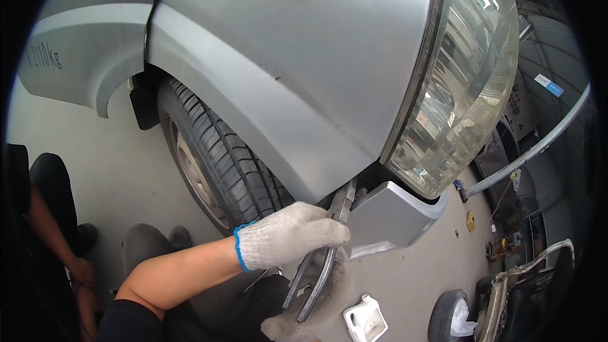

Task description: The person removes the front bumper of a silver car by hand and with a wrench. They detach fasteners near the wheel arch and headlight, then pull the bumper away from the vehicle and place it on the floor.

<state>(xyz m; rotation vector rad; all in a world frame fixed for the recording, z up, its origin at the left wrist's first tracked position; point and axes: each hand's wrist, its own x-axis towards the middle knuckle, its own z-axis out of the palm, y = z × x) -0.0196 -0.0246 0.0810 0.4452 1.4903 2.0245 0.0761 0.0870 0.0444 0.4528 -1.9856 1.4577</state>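
My left hand (294, 236), in a white knit work glove with a blue cuff, is closed around the upper part of a pair of metal pliers (317, 289). Their jaws reach up to the lower tip of the silver front fender (304, 104), beside the bumper corner (394, 221); where exactly they bite is hidden. Below, my gloved right hand (327, 301) lies behind the two spread handles, palm towards them and thumb apart. Its fingers are not wrapped around the handles, and part of it is hidden by them.
Left of the pliers stands the front tire (216, 147); the headlight (456, 80) is above right. A person (52, 190) is close on my left. On the floor are a cut white plastic jug (349, 320) and a loose tire (439, 316). A metal pipe (527, 152) slants at right.
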